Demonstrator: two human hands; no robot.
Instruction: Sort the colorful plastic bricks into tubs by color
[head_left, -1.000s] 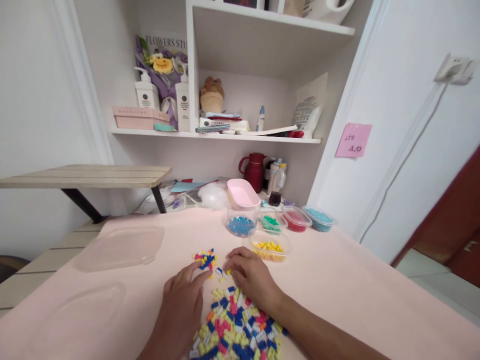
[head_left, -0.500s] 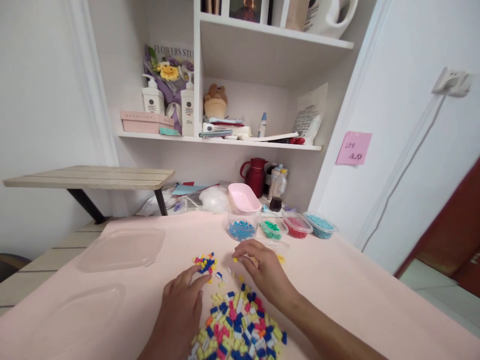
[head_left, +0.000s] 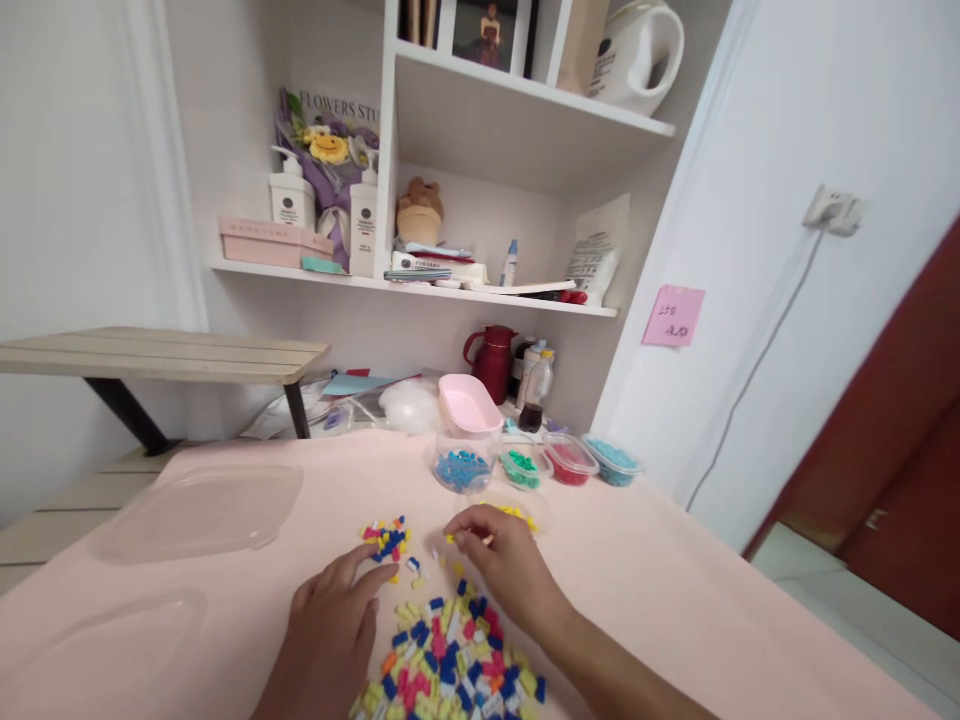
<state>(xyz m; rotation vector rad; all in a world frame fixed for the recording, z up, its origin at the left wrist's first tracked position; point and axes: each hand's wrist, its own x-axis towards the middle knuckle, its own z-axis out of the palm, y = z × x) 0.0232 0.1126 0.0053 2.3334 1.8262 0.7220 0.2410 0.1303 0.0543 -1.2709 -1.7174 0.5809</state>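
On the pink tabletop lies a large heap of small toy building bricks (head_left: 450,655) in yellow, blue, pink, white and orange. A smaller cluster of mixed bricks (head_left: 388,540) lies beyond it to the left. My left hand (head_left: 326,610) rests beside this cluster, thumb and index finger apart, holding nothing that I can see. My right hand (head_left: 506,560) pinches a tiny yellow brick (head_left: 450,538) between thumb and fingertips, above the gap between the two groups. A few loose bricks (head_left: 414,565) lie between my hands. Behind my right hand, a clear tub (head_left: 546,512) with yellow bricks is partly hidden.
Clear tubs hold blue bricks (head_left: 463,470), green bricks (head_left: 523,468), red bricks (head_left: 570,463) and light-blue bricks (head_left: 613,460). A pink basin (head_left: 470,405) and a red jug (head_left: 492,365) stand behind. Two transparent lids (head_left: 202,510) lie at the left.
The whole view has shifted, so the scene sits further left. More of the yellow-brick tub shows behind my right hand, which keeps its pinch. My left hand stays by the small cluster.
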